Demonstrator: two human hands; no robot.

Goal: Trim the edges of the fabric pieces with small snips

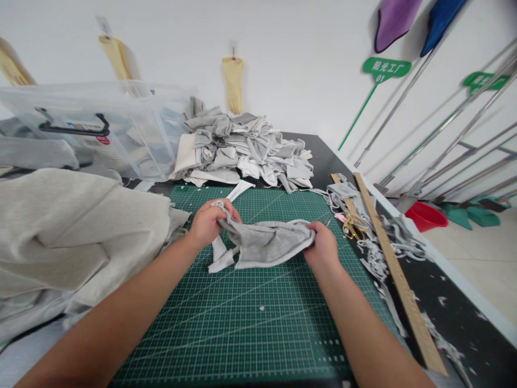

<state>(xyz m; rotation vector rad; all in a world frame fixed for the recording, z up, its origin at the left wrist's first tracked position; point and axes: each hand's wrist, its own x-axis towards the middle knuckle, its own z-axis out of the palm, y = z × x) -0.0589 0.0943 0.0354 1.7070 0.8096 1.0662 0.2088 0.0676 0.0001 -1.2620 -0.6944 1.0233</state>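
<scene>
A piece of grey fabric (pixel 269 243) with a paler edge is stretched between my hands above the green cutting mat (pixel 242 334). My left hand (pixel 210 222) pinches its gathered left end. At the opposite end, my right hand (pixel 323 245) grips the fabric between thumb and fingers. A thin, pointed tip (pixel 327 221) shows just beyond my right hand; whether I hold it or it lies on the mat, I cannot tell. White fabric strips (pixel 221 257) lie on the mat beneath and behind the left end.
Behind the mat is a heap of grey and white cloth pieces (pixel 246 148). Large beige-grey cloth (pixel 76 231) covers the left, before a clear plastic box (pixel 137 129). On the right are a wooden ruler (pixel 393 264), gold-handled scissors (pixel 354 228) and scraps (pixel 375 258).
</scene>
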